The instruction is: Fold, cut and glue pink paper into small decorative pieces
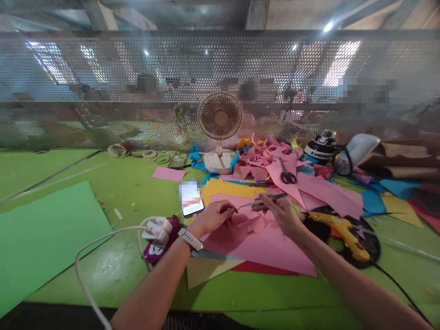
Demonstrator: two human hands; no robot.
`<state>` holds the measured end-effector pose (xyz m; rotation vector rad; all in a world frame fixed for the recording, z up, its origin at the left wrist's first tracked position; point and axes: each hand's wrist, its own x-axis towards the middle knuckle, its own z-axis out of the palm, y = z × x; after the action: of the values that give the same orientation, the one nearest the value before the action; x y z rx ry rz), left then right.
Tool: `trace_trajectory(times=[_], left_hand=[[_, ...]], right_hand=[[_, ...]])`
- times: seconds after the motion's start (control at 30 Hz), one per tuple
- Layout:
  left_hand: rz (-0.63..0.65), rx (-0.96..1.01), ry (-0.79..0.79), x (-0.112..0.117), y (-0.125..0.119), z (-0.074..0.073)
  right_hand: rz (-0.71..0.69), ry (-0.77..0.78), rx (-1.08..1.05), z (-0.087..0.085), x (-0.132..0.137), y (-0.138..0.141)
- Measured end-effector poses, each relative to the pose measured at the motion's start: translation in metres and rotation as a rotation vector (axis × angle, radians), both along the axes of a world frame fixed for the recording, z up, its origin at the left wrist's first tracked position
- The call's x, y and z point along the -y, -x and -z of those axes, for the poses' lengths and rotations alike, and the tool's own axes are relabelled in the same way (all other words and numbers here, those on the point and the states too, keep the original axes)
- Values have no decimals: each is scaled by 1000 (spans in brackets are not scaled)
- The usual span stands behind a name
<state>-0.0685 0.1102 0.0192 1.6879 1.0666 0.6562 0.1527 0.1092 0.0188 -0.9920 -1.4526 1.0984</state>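
My left hand (pixel 218 216), a white watch on its wrist, is closed with its fingertips pinched at a folded piece of pink paper (pixel 245 228). Between the fingers of my right hand (pixel 280 214) is a slim pointed tool (pixel 254 202) with a dark end; whether it is tweezers or a knife I cannot tell. Its thin tip points left and reaches close to my left fingertips. Under both hands lies a large pink sheet (pixel 275 251), on top of yellow, red and tan sheets. The undersides of my left fingers are hidden.
A lit phone (pixel 192 199) and a purple power strip with white plugs (pixel 157 231) are left of my hands. A yellow glue gun (pixel 340 231) rests on a black round plate at right. Scissors (pixel 288 177) lie on pink scraps; behind stands a fan (pixel 220 117) before a mesh screen.
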Motion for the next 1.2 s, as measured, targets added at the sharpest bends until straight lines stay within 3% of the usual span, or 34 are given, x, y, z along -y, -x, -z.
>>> trace_trajectory(times=[0.23, 0.63, 0.9, 0.97, 1.07, 1.2], left_hand=[[24, 7, -46, 2, -1, -6], [25, 118, 76, 3, 0, -5], [19, 23, -57, 4, -1, -5], [-6, 21, -64, 4, -1, -7], [-30, 47, -54, 3, 0, -10], [-3, 58, -81, 2, 0, -13]], right_hand=[[-11, 13, -47, -5, 4, 3], [10, 10, -49, -1, 1, 2], [18, -5, -29, -1, 0, 3], [49, -76, 35, -4, -2, -2], [130, -323, 301, -8, -9, -17], [20, -525, 733, -5, -23, -43]])
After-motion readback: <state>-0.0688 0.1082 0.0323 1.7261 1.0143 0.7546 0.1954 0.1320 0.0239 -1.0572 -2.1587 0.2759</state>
